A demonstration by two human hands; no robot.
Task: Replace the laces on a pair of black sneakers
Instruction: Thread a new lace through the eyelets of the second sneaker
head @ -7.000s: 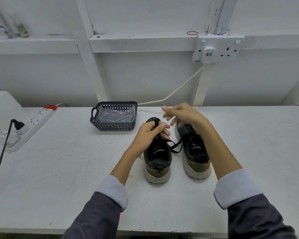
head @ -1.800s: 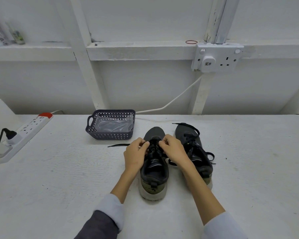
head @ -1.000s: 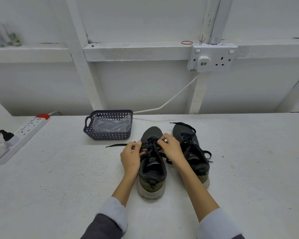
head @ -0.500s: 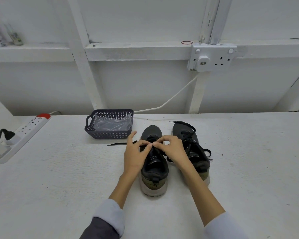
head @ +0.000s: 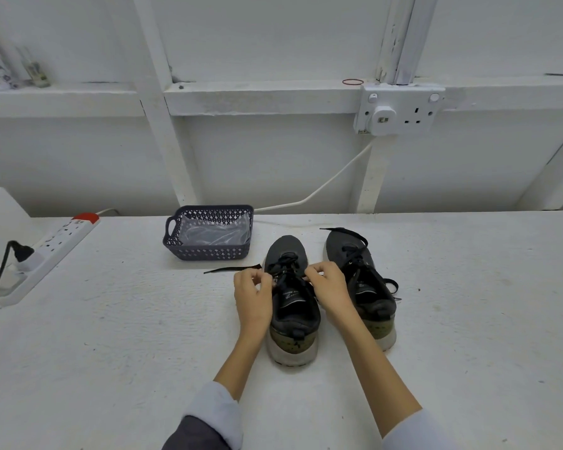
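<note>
Fingers point(head: 262, 278) curled; left hand point(head: 254, 297), right hand point(head: 330, 287) pinch lace point(head: 285, 264) atop left sneaker point(head: 288, 247).
I judge it part-threaded; right sneaker point(head: 375, 295) beside it seemingly unfinished.

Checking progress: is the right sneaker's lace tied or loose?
Loose: the right sneaker has its lace trailing over the toe, no bow.

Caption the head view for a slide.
Left hand and right hand pinch the lace on one sneaker; the other sneaker stands alongside, basket behind.
</note>
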